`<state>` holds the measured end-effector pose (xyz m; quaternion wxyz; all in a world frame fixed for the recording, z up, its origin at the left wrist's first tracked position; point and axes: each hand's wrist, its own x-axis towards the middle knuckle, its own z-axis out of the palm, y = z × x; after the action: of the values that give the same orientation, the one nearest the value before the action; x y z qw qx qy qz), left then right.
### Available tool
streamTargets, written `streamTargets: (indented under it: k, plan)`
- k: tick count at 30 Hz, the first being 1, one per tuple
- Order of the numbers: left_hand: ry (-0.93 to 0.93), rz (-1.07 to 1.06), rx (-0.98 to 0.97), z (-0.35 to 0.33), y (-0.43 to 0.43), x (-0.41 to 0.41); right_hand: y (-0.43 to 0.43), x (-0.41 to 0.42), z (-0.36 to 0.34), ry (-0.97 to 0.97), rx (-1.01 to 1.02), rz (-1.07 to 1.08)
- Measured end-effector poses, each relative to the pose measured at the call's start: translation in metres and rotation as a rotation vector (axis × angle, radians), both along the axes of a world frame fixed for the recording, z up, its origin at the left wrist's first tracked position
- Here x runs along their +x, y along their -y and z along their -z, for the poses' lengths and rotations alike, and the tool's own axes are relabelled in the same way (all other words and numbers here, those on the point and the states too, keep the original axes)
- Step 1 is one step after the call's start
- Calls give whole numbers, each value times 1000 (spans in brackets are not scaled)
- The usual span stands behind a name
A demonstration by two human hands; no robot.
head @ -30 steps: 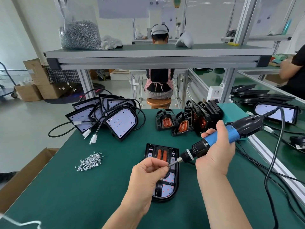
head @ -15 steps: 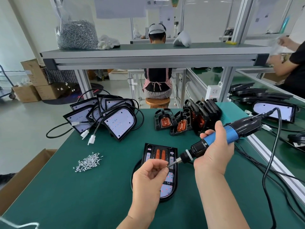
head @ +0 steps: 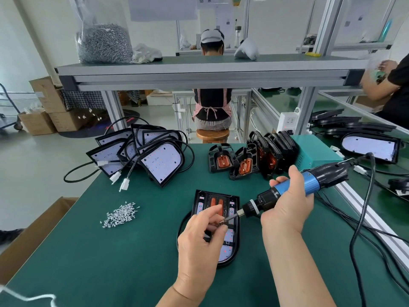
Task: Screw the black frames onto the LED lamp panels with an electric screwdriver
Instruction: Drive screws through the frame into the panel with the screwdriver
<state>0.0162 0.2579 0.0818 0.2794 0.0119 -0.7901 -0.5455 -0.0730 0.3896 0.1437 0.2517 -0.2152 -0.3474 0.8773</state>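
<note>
Black frame [head: 218, 203] is lying on its rounded LED lamp panel [head: 225, 254], lower centre. Left hand [head: 199, 238] is pinching a tiny screw [head: 222, 222] at the bit [head: 232, 217]; right hand [head: 287, 209], fingers curled, is gripping the blue-barrelled electric screwdriver [head: 312, 185].

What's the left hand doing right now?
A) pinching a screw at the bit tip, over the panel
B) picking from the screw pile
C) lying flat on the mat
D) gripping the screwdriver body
A: fingers of the left hand pinch a small screw at the tip of the electric screwdriver above the lamp panel. The right hand grips the tool's blue body, and the screw pile lies apart to the left.
</note>
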Motion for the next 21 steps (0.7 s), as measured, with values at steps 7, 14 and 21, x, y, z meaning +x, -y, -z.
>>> streamTargets:
  k: [7, 14, 21]
  plan:
    - [4, -60, -54, 4, 6, -2, -1, -7, -1, -73, 44, 4]
    - [412, -210, -123, 3, 44, -29, 6, -6, 9, -171, 296, -47]
    - [698, -36, -105, 17, 38, -48, 21, -1, 19, -242, 498, -127]
